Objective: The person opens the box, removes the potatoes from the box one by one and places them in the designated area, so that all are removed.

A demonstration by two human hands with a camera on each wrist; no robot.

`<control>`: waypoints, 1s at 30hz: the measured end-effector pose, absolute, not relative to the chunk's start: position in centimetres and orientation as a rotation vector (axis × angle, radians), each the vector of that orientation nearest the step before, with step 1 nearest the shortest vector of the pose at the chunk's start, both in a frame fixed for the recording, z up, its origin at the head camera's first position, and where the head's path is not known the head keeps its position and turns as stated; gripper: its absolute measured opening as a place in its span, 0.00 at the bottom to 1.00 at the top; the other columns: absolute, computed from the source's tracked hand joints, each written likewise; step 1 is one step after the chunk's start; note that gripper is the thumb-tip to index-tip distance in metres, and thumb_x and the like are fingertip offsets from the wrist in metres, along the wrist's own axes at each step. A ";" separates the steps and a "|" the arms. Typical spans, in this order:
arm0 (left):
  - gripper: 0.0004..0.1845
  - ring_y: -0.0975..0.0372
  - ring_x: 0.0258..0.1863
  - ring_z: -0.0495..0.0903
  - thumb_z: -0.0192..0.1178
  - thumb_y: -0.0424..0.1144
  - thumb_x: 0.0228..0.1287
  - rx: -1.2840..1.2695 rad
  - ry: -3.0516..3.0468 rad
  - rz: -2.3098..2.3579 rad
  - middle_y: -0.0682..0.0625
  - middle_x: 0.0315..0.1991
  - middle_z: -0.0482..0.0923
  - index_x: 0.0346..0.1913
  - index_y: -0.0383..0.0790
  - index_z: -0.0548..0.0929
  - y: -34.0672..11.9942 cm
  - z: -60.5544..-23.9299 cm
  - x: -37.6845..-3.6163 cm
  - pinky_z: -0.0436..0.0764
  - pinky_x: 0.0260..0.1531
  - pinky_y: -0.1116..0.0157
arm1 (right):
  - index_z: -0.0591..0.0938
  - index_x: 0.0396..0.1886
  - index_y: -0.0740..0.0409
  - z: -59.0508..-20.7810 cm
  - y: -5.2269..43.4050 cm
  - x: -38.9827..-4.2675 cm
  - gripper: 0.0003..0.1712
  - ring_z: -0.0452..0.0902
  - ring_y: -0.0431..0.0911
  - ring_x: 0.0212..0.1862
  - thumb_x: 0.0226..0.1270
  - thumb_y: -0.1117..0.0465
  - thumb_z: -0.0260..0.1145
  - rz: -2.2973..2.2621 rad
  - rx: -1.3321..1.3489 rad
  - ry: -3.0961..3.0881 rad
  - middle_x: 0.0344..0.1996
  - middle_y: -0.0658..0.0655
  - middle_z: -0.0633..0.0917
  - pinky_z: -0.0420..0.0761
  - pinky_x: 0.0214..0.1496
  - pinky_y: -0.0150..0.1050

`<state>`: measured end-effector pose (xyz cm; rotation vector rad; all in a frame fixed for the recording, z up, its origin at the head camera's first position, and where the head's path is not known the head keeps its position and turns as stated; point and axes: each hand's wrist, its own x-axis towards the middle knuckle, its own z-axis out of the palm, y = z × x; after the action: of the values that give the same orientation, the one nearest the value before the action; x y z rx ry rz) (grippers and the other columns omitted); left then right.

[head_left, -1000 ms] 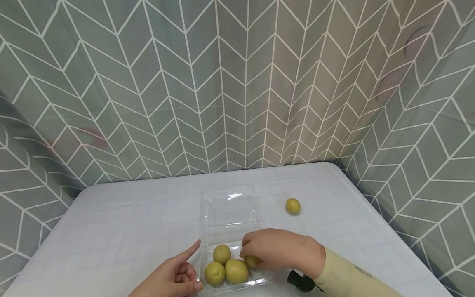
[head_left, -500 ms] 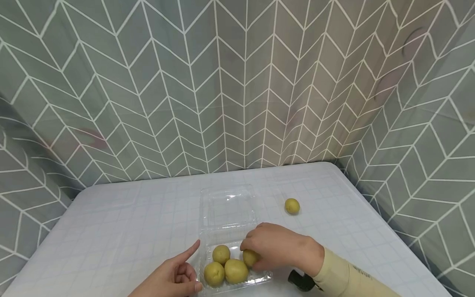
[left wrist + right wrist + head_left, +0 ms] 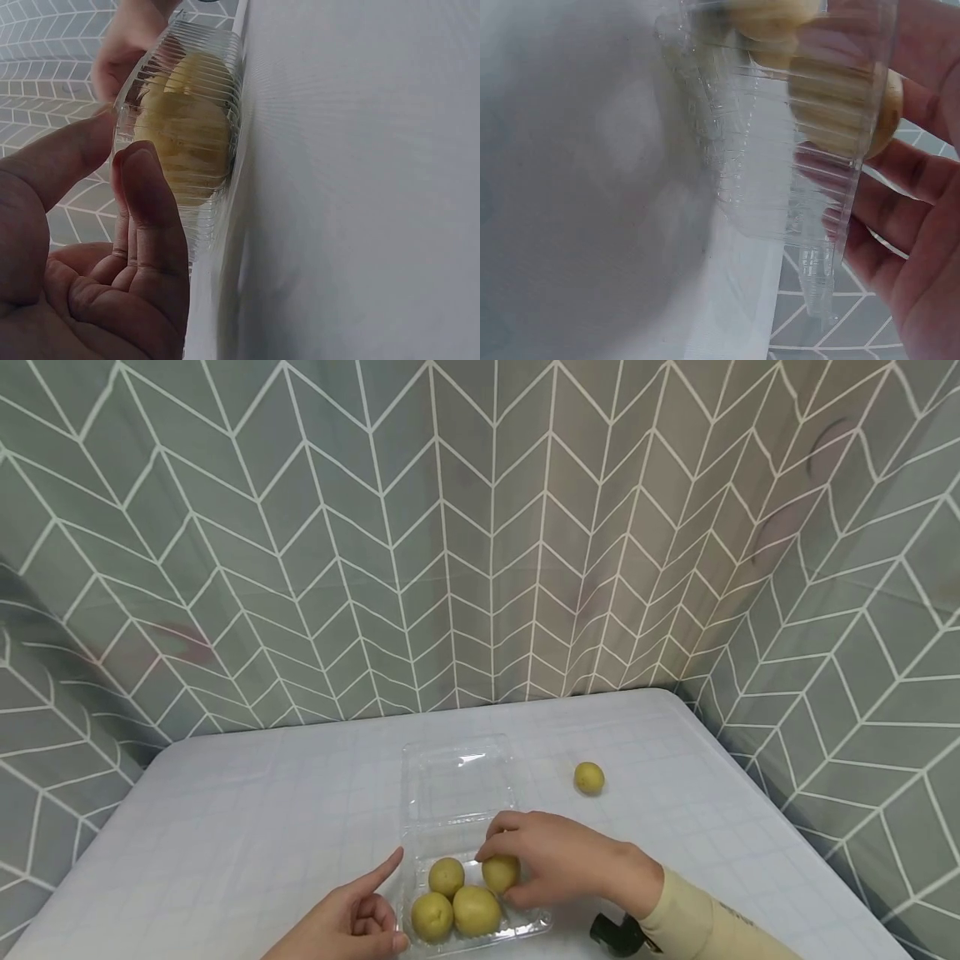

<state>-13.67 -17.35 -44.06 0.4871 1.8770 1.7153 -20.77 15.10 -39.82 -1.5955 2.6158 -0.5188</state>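
Right hand (image 3: 558, 860) grips yellow-green fruit (image 3: 500, 872), fingers curled round it, over right part of clear plastic clamshell box (image 3: 517, 928) at near middle of desk (image 3: 247, 827). Three more fruits (image 3: 453, 900) lie in box, touching one another, left of held one. Box lid (image 3: 461, 781) lies open, flat, on far side. Left hand (image 3: 348, 922) rests at box's left wall, index finger straight, other fingers loosely curled (holds nothing). Loose fruit (image 3: 588, 777) sits alone on desk, far right, well apart from box.
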 end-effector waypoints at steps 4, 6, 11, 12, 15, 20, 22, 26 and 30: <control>0.48 0.67 0.27 0.76 0.64 0.34 0.68 0.476 1.863 1.722 0.44 0.35 0.78 0.77 0.31 0.41 -17.3 -44.1 -13.7 0.78 0.29 0.72 | 0.84 0.53 0.46 -40.0 15.4 -20.7 0.23 0.74 0.32 0.49 0.55 0.58 0.75 -0.704 -1.550 2.577 0.50 0.39 0.77 0.74 0.52 0.29; 0.48 0.67 0.27 0.76 0.64 0.34 0.67 0.464 1.863 1.716 0.45 0.35 0.79 0.77 0.31 0.41 -17.2 -44.2 -13.6 0.78 0.30 0.72 | 0.83 0.53 0.46 -40.1 15.6 -20.8 0.24 0.73 0.32 0.51 0.54 0.60 0.75 -0.804 -1.541 2.542 0.51 0.38 0.77 0.74 0.54 0.30; 0.49 0.67 0.27 0.77 0.65 0.35 0.67 0.448 1.886 1.697 0.45 0.35 0.79 0.78 0.31 0.41 -17.2 -44.3 -13.6 0.79 0.30 0.72 | 0.82 0.52 0.44 -40.2 16.3 -20.8 0.26 0.74 0.33 0.52 0.52 0.64 0.75 -0.964 -1.531 2.518 0.51 0.38 0.77 0.75 0.54 0.31; 0.49 0.67 0.27 0.77 0.64 0.35 0.67 0.452 1.889 1.695 0.45 0.35 0.79 0.78 0.31 0.41 -17.2 -44.3 -13.7 0.79 0.30 0.72 | 0.82 0.52 0.44 -40.2 16.5 -20.8 0.26 0.74 0.34 0.52 0.52 0.65 0.75 -0.981 -1.529 2.523 0.51 0.39 0.77 0.75 0.54 0.32; 0.48 0.67 0.27 0.77 0.64 0.35 0.67 0.462 1.894 1.694 0.45 0.35 0.79 0.78 0.31 0.41 -17.2 -44.2 -13.7 0.79 0.30 0.72 | 0.82 0.53 0.45 -40.1 16.9 -20.9 0.26 0.74 0.35 0.52 0.53 0.65 0.75 -1.017 -1.508 2.535 0.51 0.39 0.77 0.76 0.55 0.33; 0.48 0.67 0.27 0.77 0.64 0.35 0.67 0.468 1.893 1.695 0.45 0.34 0.79 0.77 0.30 0.41 -17.2 -44.2 -13.7 0.79 0.30 0.72 | 0.82 0.54 0.43 -40.1 17.7 -21.2 0.27 0.75 0.37 0.54 0.53 0.64 0.77 -1.066 -1.469 2.571 0.52 0.39 0.77 0.76 0.56 0.35; 0.48 0.67 0.27 0.76 0.65 0.35 0.67 0.466 1.901 1.691 0.46 0.34 0.79 0.78 0.31 0.42 -17.2 -44.2 -13.7 0.78 0.30 0.72 | 0.82 0.54 0.43 -40.0 18.1 -21.3 0.28 0.75 0.38 0.54 0.53 0.64 0.77 -1.093 -1.442 2.589 0.52 0.40 0.78 0.76 0.56 0.36; 0.49 0.67 0.27 0.76 0.65 0.34 0.67 0.473 1.911 1.686 0.46 0.34 0.79 0.78 0.31 0.42 -17.3 -44.2 -13.7 0.78 0.30 0.73 | 0.82 0.54 0.43 -39.8 18.9 -21.4 0.28 0.75 0.39 0.55 0.52 0.64 0.77 -1.128 -1.373 2.630 0.53 0.40 0.78 0.76 0.57 0.38; 0.49 0.67 0.27 0.76 0.65 0.34 0.67 0.482 1.903 1.698 0.44 0.34 0.78 0.77 0.30 0.42 -17.3 -44.2 -13.7 0.78 0.30 0.73 | 0.82 0.54 0.43 -39.5 19.8 -21.6 0.28 0.75 0.40 0.54 0.52 0.64 0.78 -1.154 -1.320 2.676 0.52 0.40 0.78 0.77 0.55 0.38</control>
<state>-13.69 -17.28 -44.16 0.4824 1.9028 1.6983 -21.56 19.82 -39.52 -1.3195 2.6759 -1.1541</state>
